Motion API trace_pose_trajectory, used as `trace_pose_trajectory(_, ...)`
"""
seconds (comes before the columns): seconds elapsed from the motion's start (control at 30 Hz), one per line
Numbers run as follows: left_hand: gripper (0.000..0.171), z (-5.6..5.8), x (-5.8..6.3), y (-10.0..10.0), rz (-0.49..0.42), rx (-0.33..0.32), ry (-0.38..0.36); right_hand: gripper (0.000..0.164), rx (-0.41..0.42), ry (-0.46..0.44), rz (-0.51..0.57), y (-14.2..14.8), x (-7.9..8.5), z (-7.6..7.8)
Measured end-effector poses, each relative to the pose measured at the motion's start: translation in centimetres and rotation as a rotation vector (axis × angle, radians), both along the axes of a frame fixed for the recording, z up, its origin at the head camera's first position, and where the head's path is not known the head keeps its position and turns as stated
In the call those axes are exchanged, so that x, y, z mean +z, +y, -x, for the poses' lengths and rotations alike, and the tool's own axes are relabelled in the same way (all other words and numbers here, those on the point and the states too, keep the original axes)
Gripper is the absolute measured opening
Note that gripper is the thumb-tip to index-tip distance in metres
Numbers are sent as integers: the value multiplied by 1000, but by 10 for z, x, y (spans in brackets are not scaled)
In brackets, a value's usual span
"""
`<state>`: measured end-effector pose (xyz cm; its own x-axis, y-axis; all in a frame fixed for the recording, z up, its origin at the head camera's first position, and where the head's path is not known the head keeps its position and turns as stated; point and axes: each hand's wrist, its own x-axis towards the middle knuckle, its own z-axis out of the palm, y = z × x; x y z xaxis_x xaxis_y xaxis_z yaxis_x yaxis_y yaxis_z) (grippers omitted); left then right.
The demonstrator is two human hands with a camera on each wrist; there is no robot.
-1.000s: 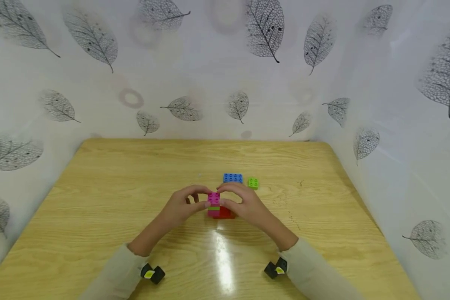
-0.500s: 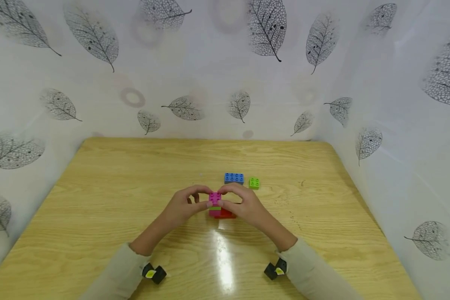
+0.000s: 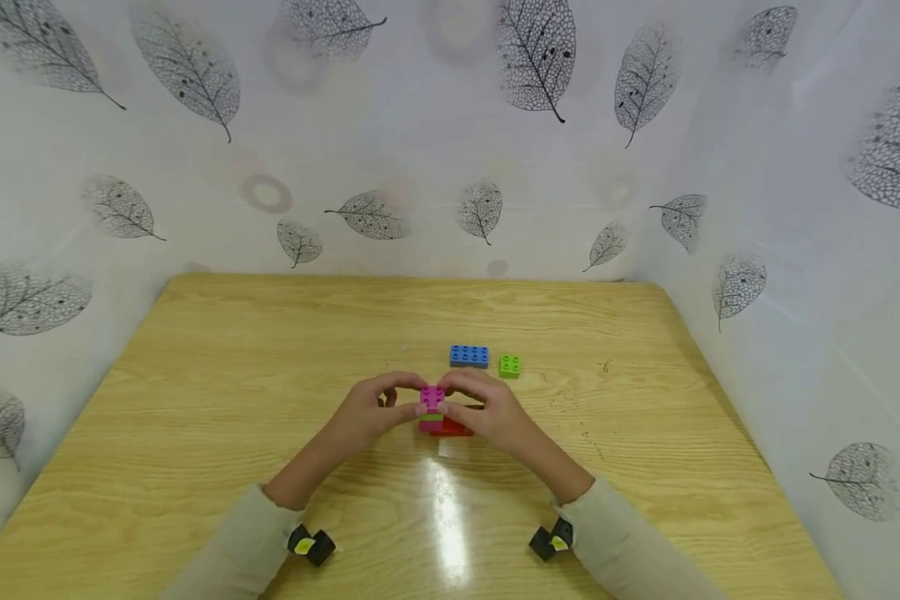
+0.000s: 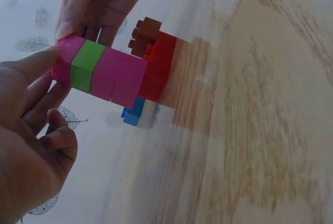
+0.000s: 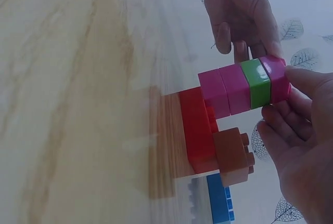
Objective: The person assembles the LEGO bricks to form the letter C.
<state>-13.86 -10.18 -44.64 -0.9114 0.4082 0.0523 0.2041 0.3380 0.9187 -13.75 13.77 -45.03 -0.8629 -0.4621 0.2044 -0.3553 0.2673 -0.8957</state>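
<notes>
A tower of small toy bricks rises from one end of a red brick [image 5: 197, 130]: two pink bricks [image 4: 118, 78], a green one [image 4: 87, 67] and a pink top brick [image 3: 432, 397]. On the red brick's other end sits a brown brick [image 5: 231, 154]. With thumb and fingertips, my left hand [image 3: 371, 410] pinches the top pink brick from the left. Opposite it, my right hand [image 3: 491, 407] pinches the same brick, thumb at its near corner. In the head view the right hand hides most of the brown brick.
Behind the tower, a blue brick [image 3: 468, 356] lies on the wooden table [image 3: 270, 350], with a loose lime-green brick [image 3: 509, 366] to its right. A pale leaf-patterned covering [image 3: 420, 125] stands along the table's back and sides.
My right thumb has slid slightly left onto the near face of the top pink brick. Both hands otherwise keep their place, and the whole head view has drifted a little.
</notes>
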Motion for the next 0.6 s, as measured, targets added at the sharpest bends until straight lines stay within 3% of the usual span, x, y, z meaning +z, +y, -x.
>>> trace_pose_trajectory(0.2,26,2,0,2,-17,-1,-31,20,9,12,32,1,-1,0)
trace_pose_trajectory(0.6,27,0,-5,-1,-47,-14,-11,20,36,33,50,-2,0,-2)
